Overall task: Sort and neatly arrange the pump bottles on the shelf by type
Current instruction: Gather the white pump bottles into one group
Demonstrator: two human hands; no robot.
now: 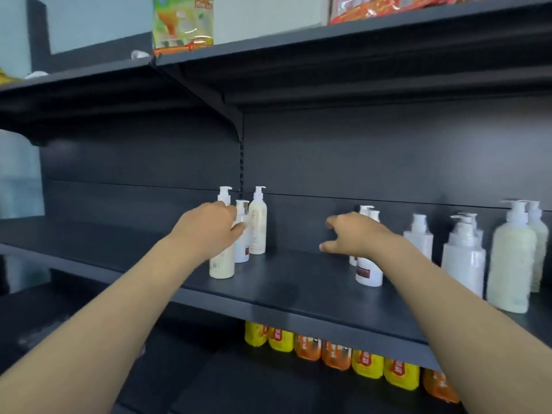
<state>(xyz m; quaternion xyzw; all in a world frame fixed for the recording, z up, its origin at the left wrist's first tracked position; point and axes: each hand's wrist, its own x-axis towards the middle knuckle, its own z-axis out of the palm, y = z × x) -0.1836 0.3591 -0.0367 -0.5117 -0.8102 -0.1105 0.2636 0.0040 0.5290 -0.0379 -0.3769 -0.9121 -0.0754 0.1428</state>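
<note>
Mid-frame, L hand had fingers curled round cream pump bottle on dark shelf; R hand, ctr-right, fingers spread, held nothing.

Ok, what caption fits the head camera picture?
Left hand grips a cream pump bottle; right hand hovers open by white bottles.

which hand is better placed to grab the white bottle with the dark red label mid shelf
Right. The right hand hovers open close by the white plastic pump bottle with the dark red label, while the left hand is busy gripping a cream plastic pump bottle in the left cluster.
</note>
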